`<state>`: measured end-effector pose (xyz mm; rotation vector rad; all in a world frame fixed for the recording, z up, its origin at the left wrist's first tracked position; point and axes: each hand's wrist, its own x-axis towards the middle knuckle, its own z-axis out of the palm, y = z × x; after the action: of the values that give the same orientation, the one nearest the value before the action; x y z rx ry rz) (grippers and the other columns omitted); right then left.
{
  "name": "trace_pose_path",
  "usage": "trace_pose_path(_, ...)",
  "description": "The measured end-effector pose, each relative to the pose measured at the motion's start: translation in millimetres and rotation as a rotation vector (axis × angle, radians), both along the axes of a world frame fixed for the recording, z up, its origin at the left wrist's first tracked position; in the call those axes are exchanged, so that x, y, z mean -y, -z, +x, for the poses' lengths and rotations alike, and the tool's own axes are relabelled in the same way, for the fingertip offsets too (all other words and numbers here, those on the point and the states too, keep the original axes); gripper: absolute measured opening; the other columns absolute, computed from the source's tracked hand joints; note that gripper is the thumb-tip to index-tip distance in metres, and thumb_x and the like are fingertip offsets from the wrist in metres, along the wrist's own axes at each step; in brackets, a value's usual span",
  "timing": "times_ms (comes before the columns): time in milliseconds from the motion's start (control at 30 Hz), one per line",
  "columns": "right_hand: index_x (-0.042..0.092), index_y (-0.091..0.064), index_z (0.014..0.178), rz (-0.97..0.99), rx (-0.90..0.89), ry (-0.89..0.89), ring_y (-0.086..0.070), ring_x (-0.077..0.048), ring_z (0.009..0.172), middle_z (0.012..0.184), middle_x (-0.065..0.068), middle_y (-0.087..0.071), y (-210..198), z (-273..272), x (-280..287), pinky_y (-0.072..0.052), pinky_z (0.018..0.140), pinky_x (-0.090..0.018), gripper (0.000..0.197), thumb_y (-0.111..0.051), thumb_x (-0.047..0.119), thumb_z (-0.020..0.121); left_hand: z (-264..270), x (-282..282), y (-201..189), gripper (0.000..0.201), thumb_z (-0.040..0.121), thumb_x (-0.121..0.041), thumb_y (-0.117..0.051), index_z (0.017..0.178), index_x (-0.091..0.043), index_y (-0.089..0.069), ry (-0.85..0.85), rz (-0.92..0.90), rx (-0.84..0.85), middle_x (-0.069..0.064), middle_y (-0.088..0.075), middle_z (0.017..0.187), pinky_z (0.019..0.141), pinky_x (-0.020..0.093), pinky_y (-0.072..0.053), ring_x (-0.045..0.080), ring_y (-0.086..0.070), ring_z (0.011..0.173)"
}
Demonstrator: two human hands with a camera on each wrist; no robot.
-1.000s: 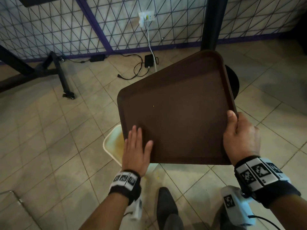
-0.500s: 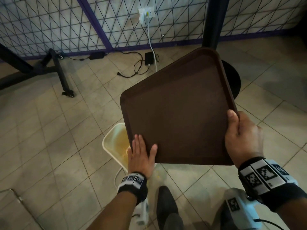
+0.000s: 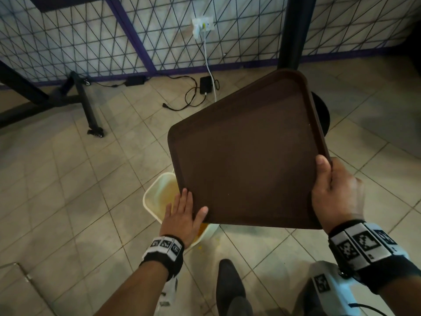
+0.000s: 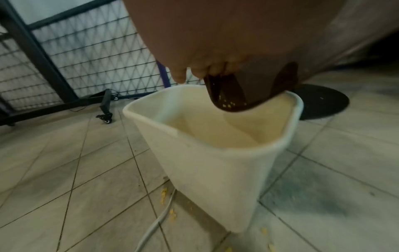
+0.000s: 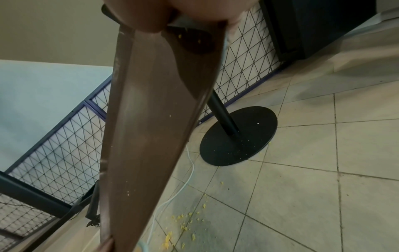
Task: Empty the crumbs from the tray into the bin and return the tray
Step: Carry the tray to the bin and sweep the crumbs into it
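Beige tiled floor meets a wire-mesh wall panel; near it, a black pedestal base and cables.

A: What blocks the way down into the bin?
B: The brown tray, tilted, covers most of its mouth; only the rim at 9 o'clock stays uncovered, and the left hand lies flat there on the tray's lower corner.

A: And around it?
B: The black pedestal base stands at 2 o'clock, cables at 12, a wheeled frame leg at 10. Bare floor tiles lie at 8 to 9 o'clock.
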<state>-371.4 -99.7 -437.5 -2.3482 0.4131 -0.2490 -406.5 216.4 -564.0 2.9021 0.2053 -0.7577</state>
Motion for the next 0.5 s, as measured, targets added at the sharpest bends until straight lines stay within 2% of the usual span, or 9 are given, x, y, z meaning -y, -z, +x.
trace_pose_path(67,0.006,-0.052,0.087,-0.006,0.015,0.008,-0.052,-0.031,0.055,0.061,-0.009,-0.054,-1.9,0.1,-0.6,-0.047,0.056,-0.038,0.043,-0.030,0.041,0.098,-18.6,-0.2,6.3,0.084,0.090,-0.071,0.003,0.156,-0.020,0.008,0.089,0.009,-0.070,-0.002,0.015,0.164,0.122,0.041,0.004,0.017,0.011,0.151)
trace_pose_path(133,0.006,-0.052,0.087,-0.014,0.026,0.009,-0.053,-0.032,0.056,0.062,-0.010,-0.055,-2.9,-0.2,-1.0,-0.048,0.056,-0.040,0.044,-0.029,0.041,0.098,-34.9,-0.7,9.3,0.082,0.092,-0.070,0.000,0.157,-0.021,0.004,0.133,-0.028,-0.110,-0.003,0.012,0.165,0.122,0.037,0.003,0.013,0.010,0.150)
trace_pose_path(233,0.008,-0.052,0.089,-0.028,0.004,-0.006,-0.048,-0.021,0.051,0.060,-0.006,-0.052,-2.6,-1.6,-0.8,-0.038,0.048,-0.029,0.043,-0.028,0.042,0.098,-47.6,-5.7,3.0,0.080,0.093,-0.070,-0.004,0.157,-0.024,-0.017,0.105,-0.093,-0.055,-0.006,-0.011,0.165,0.121,0.033,-0.011,0.010,-0.005,0.151)
trace_pose_path(300,0.008,-0.052,0.090,-0.026,-0.007,-0.001,-0.046,-0.015,0.050,0.059,-0.003,-0.051,-2.6,-2.5,-0.4,-0.031,0.046,-0.024,0.043,-0.028,0.042,0.097,-51.1,-6.9,-7.0,0.085,0.089,-0.075,0.003,0.154,-0.029,-0.028,0.064,-0.108,0.054,-0.010,-0.022,0.163,0.118,0.034,-0.021,0.007,-0.012,0.149)
trace_pose_path(400,0.008,-0.052,0.091,-0.012,-0.011,0.000,-0.045,-0.012,0.051,0.060,-0.002,-0.050,-3.8,-2.1,-2.6,-0.028,0.046,-0.022,0.043,-0.028,0.042,0.097,-52.3,8.5,-20.9,0.081,0.089,-0.071,0.001,0.153,-0.032,-0.029,0.065,-0.178,0.168,-0.013,-0.022,0.161,0.116,0.029,-0.020,0.004,-0.017,0.147)
trace_pose_path(500,0.010,-0.050,0.089,0.000,-0.019,-0.010,-0.044,-0.011,0.051,0.059,-0.001,-0.049,-5.0,-1.3,-5.5,-0.026,0.046,-0.020,0.040,-0.028,0.042,0.097,-55.0,39.1,-26.6,0.072,0.093,-0.066,-0.002,0.155,-0.033,-0.020,0.179,-0.274,0.200,-0.020,-0.008,0.160,0.115,0.022,-0.013,-0.002,-0.013,0.145)
